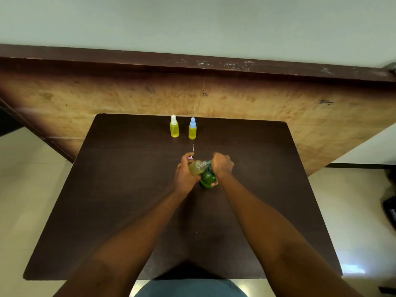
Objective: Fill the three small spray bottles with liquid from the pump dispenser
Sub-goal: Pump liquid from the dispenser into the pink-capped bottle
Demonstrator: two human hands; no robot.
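The green pump dispenser stands a little beyond the middle of the dark bench. The right hand is closed over its pump head, fingers curled down around the top, with the thumb tip showing low on the body. Its spout points toward 9 o'clock, at the mouth of the open bottle, a small clear one tilted on its side and partly filled with yellow-green liquid. The left hand grips that bottle, fingers wrapped round it, just beside the dispenser at its 10 o'clock. The same hand also holds the pink spray cap, whose thin dip tube sticks up toward 12 o'clock.

Farther out at 12 o'clock, near the bench's far edge, two capped bottles stand upright side by side, both full of yellow liquid: the white-capped bottle and, at its 3 o'clock, the blue-capped bottle. Beyond the bench a worn wooden panel runs across, with pale floor on either side.
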